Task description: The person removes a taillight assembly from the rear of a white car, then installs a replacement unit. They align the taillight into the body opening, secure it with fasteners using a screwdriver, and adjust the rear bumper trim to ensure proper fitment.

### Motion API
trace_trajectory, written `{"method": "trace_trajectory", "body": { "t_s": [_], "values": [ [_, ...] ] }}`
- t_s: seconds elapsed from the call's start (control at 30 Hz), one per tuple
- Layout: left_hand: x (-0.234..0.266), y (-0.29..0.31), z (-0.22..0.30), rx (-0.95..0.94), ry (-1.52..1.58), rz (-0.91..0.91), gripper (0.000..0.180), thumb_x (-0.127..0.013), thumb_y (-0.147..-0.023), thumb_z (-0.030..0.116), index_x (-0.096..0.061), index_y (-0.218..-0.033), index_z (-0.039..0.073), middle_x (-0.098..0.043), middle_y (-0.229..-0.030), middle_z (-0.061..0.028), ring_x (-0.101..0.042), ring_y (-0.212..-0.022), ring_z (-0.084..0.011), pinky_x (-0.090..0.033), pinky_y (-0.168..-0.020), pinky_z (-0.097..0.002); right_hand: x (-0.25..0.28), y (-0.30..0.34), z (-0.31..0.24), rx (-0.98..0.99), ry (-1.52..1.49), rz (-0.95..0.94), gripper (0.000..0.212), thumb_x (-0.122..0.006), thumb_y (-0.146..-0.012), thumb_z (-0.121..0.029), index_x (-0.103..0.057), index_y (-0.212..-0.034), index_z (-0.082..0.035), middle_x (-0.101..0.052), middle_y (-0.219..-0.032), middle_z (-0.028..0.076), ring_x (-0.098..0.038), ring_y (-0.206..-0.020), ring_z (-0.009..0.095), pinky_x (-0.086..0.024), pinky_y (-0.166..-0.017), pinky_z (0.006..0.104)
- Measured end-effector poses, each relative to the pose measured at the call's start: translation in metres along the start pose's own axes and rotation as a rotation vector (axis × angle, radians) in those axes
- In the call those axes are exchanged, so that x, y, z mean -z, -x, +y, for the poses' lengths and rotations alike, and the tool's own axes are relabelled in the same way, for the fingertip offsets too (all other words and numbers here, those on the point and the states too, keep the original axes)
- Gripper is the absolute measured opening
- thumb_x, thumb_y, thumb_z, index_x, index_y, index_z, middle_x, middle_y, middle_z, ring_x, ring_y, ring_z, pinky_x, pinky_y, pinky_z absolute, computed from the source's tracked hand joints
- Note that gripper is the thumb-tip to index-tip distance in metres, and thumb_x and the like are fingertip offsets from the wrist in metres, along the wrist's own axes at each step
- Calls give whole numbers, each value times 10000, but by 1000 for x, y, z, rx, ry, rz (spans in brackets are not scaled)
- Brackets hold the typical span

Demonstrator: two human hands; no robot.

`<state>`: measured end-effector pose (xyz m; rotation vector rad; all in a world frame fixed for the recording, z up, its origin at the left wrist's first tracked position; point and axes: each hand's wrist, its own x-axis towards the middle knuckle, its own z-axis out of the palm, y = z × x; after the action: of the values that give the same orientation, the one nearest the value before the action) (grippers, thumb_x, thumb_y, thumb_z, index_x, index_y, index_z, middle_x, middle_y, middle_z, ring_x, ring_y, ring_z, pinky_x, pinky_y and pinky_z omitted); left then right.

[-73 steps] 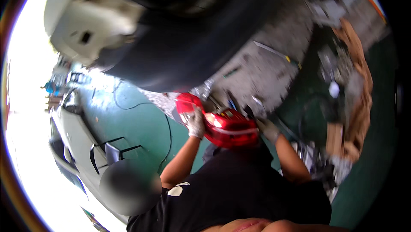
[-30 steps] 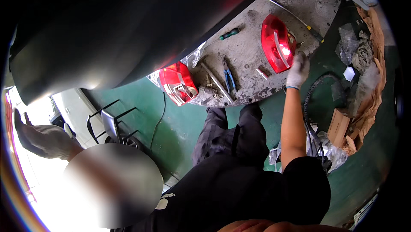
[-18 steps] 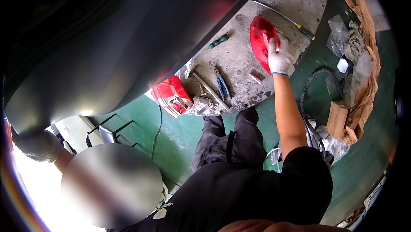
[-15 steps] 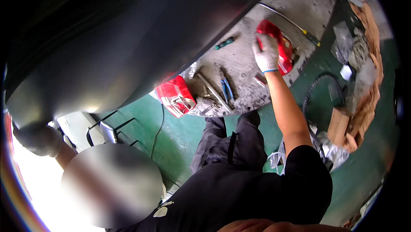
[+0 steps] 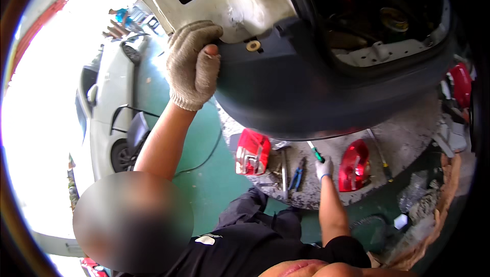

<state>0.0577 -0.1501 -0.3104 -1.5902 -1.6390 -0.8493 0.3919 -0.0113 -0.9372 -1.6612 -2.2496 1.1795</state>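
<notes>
My left hand (image 5: pixel 193 65), in a knitted glove with a bare thumb tip, is closed on the end of the dark car bumper (image 5: pixel 286 93), its fingers bent against the pale body panel (image 5: pixel 229 1). Lower down, my right hand (image 5: pixel 323 167), also gloved, is closed around the green handle of a screwdriver (image 5: pixel 317 153); its shaft points up toward the bumper's lower edge. A red tail light (image 5: pixel 353 165) lies right of this hand. Left of it are blue-handled pliers (image 5: pixel 296 175), a hammer (image 5: pixel 284 172) and a second red-and-clear tail light (image 5: pixel 252 152).
A long yellow-handled screwdriver (image 5: pixel 380 154) lies on the worn grey round platform (image 5: pixel 408 129). Plastic wrap and brown paper (image 5: pixel 443 200) litter the right side. A white car (image 5: pixel 109 93) stands at left, near a black-framed stand (image 5: pixel 137 131). A cable (image 5: pixel 206 157) crosses the green floor.
My right hand has left the red tail light and taken hold of the green screwdriver. The view has swung, and my left hand now shows up at the bumper's end.
</notes>
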Motion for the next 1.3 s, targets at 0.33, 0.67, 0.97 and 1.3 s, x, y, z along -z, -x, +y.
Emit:
{"method": "trace_trajectory", "body": {
  "t_s": [0.33, 0.67, 0.97, 1.3],
  "values": [
    [14, -15, -1, -51, 158, -40, 399, -850, -841, 390, -784, -1108, 102, -791, -1170, -88, -728, -1169, -333, -490, -1071, -523, 388, 197, -250, 341, -776, 490, 204, -691, -1047, -212, -702, -1186, -64, -681, -1036, 29, -654, -968, 159, -537, -863, 346],
    [7, -4, 28, 136, 319, -76, 538, -838, -814, 378, -728, -1254, 86, -740, -1240, -86, -679, -1228, -294, -452, -1082, -529, 514, 287, -599, 1156, -975, 372, 283, -575, -1138, -266, -607, -1185, 11, -553, -979, 44, -448, -792, 145, -413, -709, 307],
    [1, -4, 26, 117, 330, -3, 479, -849, -804, 296, -721, -1218, 90, -737, -1173, -84, -686, -1165, -315, -470, -1031, -528, 455, 246, -678, 1190, -1293, 651, 186, -675, -1100, -301, -668, -1061, -119, -644, -816, -15, -591, -610, 96, -497, -520, 253],
    [1, -5, 32, 114, 324, 11, 460, -855, -813, 310, -726, -1202, 102, -739, -1163, -73, -685, -1171, -305, -469, -1036, -530, 482, 198, -653, 1200, -1322, 330, 208, -619, -1135, -307, -644, -1032, -128, -623, -819, -5, -587, -587, 102, -488, -503, 272]
  ]
}}
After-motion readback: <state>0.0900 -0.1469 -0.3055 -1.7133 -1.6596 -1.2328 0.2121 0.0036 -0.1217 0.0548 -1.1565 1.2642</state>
